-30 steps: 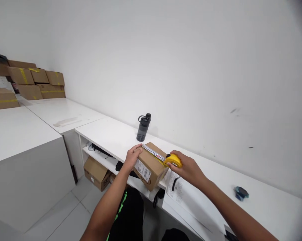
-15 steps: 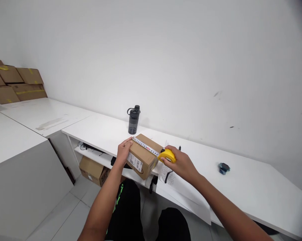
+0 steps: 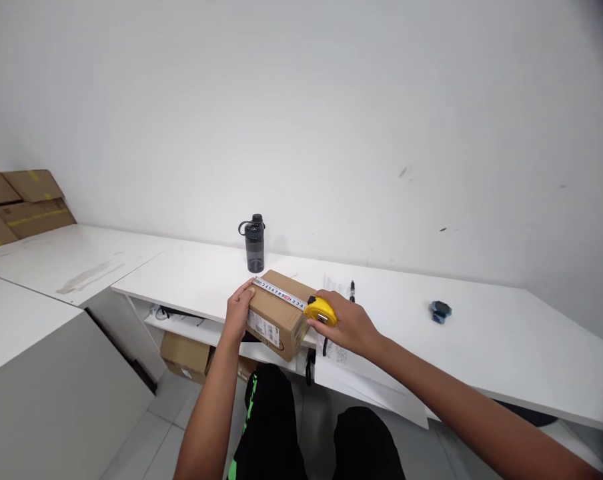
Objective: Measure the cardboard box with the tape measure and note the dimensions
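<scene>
A brown cardboard box (image 3: pixel 274 313) with a white label (image 3: pixel 263 327) on its near side rests at the table's front edge, slightly turned. Across its top lies the white blade (image 3: pixel 280 293) of a tape measure, drawn out lengthwise with its numbers facing up. My left hand (image 3: pixel 239 308) grips the box's left end, thumb near the blade's end; whether it pinches the blade I cannot tell. Closed around the yellow tape measure case (image 3: pixel 321 311), my right hand (image 3: pixel 350 323) keeps it at the box's right top edge.
Behind the box stands a dark shaker bottle (image 3: pixel 255 245). Papers (image 3: pixel 366 380) overhang the front edge, with a black pen (image 3: pixel 352 291) near them. Farther right lies a small dark blue object (image 3: pixel 439 311). More boxes (image 3: pixel 29 217) are stacked at far left, another box (image 3: pixel 184 357) sits below.
The view has tilted and shifted slightly. My right hand has brought the tape measure case a little left, closer against the box's right edge. My left hand stays at the left end.
</scene>
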The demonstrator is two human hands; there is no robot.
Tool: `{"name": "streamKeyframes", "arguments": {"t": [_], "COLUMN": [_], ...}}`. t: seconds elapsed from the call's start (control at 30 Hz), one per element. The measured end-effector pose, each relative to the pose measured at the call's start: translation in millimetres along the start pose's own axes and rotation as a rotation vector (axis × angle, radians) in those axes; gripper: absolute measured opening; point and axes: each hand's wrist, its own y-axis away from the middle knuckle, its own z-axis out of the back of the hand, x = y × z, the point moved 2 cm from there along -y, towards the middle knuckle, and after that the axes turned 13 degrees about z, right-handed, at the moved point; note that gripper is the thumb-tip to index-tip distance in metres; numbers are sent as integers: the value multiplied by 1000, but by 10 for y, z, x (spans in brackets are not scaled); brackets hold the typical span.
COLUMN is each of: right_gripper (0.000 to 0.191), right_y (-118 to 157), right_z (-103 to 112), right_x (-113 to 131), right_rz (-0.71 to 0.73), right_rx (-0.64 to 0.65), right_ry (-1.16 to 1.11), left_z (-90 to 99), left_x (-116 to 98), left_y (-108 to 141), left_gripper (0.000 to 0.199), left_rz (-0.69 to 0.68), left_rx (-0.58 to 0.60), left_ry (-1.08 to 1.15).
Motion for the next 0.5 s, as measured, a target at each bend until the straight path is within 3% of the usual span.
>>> {"name": "streamKeyframes", "arguments": {"t": [0.3, 0.5], "right_gripper": [40, 41], "right_y": [74, 175], "right_z": [-61, -215], "right_x": [30, 67], "right_rz": [-131, -298], "right_rx": [-48, -256], "right_ry": [-114, -264], "left_z": [20, 22], "left_x": [-15, -21], "left_y": [-36, -62], "left_gripper": [47, 48], "left_rz": [-11, -16], "left_rx": [39, 43], "left_ry": [-79, -119]}}
